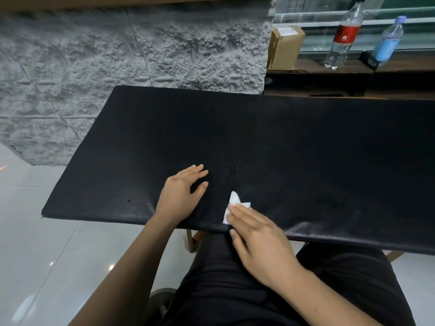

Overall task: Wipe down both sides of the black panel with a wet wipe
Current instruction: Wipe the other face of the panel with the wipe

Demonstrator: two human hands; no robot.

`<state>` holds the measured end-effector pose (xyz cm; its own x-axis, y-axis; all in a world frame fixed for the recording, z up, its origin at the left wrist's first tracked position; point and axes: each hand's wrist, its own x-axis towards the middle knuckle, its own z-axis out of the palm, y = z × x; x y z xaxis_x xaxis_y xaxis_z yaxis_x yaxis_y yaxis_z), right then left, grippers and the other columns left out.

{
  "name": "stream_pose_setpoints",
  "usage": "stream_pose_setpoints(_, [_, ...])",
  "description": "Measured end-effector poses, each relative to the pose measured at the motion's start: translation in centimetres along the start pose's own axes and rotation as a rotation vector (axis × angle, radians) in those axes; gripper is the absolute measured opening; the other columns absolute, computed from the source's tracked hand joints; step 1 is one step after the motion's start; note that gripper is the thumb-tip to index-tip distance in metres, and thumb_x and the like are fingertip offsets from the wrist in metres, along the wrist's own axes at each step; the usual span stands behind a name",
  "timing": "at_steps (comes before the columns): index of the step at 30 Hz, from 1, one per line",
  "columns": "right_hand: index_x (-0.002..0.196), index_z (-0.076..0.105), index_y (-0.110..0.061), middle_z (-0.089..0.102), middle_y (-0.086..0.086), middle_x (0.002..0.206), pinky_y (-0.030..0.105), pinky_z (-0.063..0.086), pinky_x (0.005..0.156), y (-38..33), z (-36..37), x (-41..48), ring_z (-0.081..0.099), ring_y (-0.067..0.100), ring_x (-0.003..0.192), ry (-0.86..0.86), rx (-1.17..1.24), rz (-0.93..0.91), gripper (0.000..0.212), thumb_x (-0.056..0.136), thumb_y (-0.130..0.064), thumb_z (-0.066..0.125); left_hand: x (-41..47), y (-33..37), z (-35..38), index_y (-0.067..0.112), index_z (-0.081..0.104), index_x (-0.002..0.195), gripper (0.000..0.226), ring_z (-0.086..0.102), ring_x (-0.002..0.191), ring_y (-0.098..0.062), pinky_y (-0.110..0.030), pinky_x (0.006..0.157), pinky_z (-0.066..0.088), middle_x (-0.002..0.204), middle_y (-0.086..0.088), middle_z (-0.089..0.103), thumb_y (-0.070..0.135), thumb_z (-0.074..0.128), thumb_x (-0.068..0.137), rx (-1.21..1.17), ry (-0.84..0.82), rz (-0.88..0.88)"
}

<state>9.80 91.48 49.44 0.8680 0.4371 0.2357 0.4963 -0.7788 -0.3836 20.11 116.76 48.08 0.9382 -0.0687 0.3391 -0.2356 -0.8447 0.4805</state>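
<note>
Bare forearms [131,262], black trousers [235,290], short plain nails on the fingers [244,214]

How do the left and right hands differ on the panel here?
The left hand rests bare on the black panel; the right hand presses the wet wipe against it. The left hand lies farther in from the near edge; the right hand sits over that edge. Both are flat, fingers fairly straight, palm down.

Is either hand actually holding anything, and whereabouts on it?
Nothing is gripped. The right hand presses the wet wipe flat under straight fingers on the black panel; the left hand rests flat on the panel.
</note>
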Motion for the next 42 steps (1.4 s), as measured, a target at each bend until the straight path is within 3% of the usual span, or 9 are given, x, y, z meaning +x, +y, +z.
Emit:
stream_pose_setpoints(7, [0.148,0.059,-0.025,0.046,-0.011,0.161,0.020,0.014,0.126,-2.4,0.1,-0.1,0.029,0.002,0.154,-0.128,0.008,-0.192,0.046,0.106,-0.034,0.042,0.0,0.0,-0.1,0.033,0.067,0.139,0.038,0.041,0.145,0.003,-0.034,0.121,0.039,0.149,0.017,0.058,0.039,0.064,0.102,0.000,-0.018,0.002])
stream_pose_setpoints(13, [0.153,0.054,-0.028,0.041,-0.015,0.163,0.019,0.010,0.128,-1.2,-0.9,2.4,0.026,-0.003,0.153,-0.206,0.052,-0.251,0.045,0.110,-0.033,0.039,0.0,0.2,-0.5,0.034,0.067,0.139,0.036,0.037,0.144,0.010,-0.018,0.116,0.032,0.149,0.021,0.057,0.036,0.062,0.103,-0.024,-0.034,-0.028])
stream_pose_setpoints(18, [0.151,0.057,-0.029,0.044,-0.015,0.162,0.020,0.013,0.128,1.1,-1.2,5.5,0.031,-0.003,0.151,-0.212,0.021,-0.243,0.042,0.110,-0.031,0.045,0.0,0.2,-1.0,0.034,0.070,0.136,0.033,0.043,0.143,0.007,-0.022,0.117,0.038,0.147,0.021,0.059,0.027,0.061,0.104,-0.075,-0.039,-0.065])
stream_pose_setpoints(22, [0.151,0.057,-0.031,0.041,-0.015,0.163,0.025,0.018,0.128,3.9,-1.4,7.9,0.030,-0.003,0.151,-0.226,0.000,-0.195,0.043,0.109,-0.031,0.048,0.0,0.3,-1.5,0.037,0.072,0.131,0.031,0.046,0.137,0.012,-0.020,0.115,0.040,0.140,0.025,0.063,0.025,0.060,0.105,-0.174,-0.019,-0.129])
stream_pose_setpoints(25, [0.150,0.057,-0.032,0.042,-0.016,0.162,0.022,0.017,0.128,5.8,-1.7,9.3,0.033,-0.001,0.151,-0.180,-0.039,-0.105,0.043,0.107,-0.033,0.050,-0.1,0.2,-1.9,0.044,0.073,0.126,0.030,0.048,0.132,0.017,-0.017,0.111,0.041,0.136,0.028,0.064,0.029,0.058,0.106,-0.298,-0.019,-0.214])
stream_pose_setpoints(27, [0.146,0.059,-0.032,0.046,-0.018,0.160,0.018,0.020,0.124,6.6,-1.9,9.9,0.037,0.001,0.149,-0.130,-0.066,-0.027,0.041,0.106,-0.032,0.050,-0.1,0.0,-2.2,0.050,0.072,0.123,0.030,0.050,0.129,0.017,-0.014,0.108,0.040,0.135,0.031,0.064,0.031,0.058,0.105,-0.363,-0.018,-0.263])
stream_pose_setpoints(31, [0.132,0.057,-0.028,0.051,-0.017,0.145,0.031,0.040,0.115,6.7,-1.8,10.3,0.046,0.009,0.139,-0.099,-0.110,0.091,0.029,0.108,-0.035,0.040,-0.1,-0.2,-2.5,0.052,0.073,0.120,0.028,0.053,0.128,0.015,-0.016,0.107,0.042,0.131,0.032,0.066,0.034,0.058,0.106,-0.467,-0.001,-0.295])
stream_pose_setpoints(35, [0.130,0.053,-0.025,0.050,-0.015,0.140,0.024,0.040,0.105,4.9,-1.0,10.2,0.046,0.007,0.132,-0.043,-0.122,0.110,0.028,0.110,-0.035,0.036,-0.1,-0.4,-2.8,0.052,0.073,0.118,0.026,0.056,0.126,0.012,-0.020,0.104,0.046,0.128,0.031,0.067,0.036,0.057,0.107,-0.528,0.008,-0.320])
stream_pose_setpoints(42, [0.151,0.047,-0.019,0.040,-0.006,0.162,0.031,0.026,0.126,0.0,1.0,9.4,0.027,0.007,0.154,-0.112,-0.056,-0.052,0.047,0.111,-0.041,0.035,0.0,-0.1,-3.1,0.048,0.074,0.118,0.026,0.062,0.120,0.008,-0.024,0.098,0.048,0.124,0.028,0.070,0.036,0.054,0.107,-0.597,0.026,-0.334])
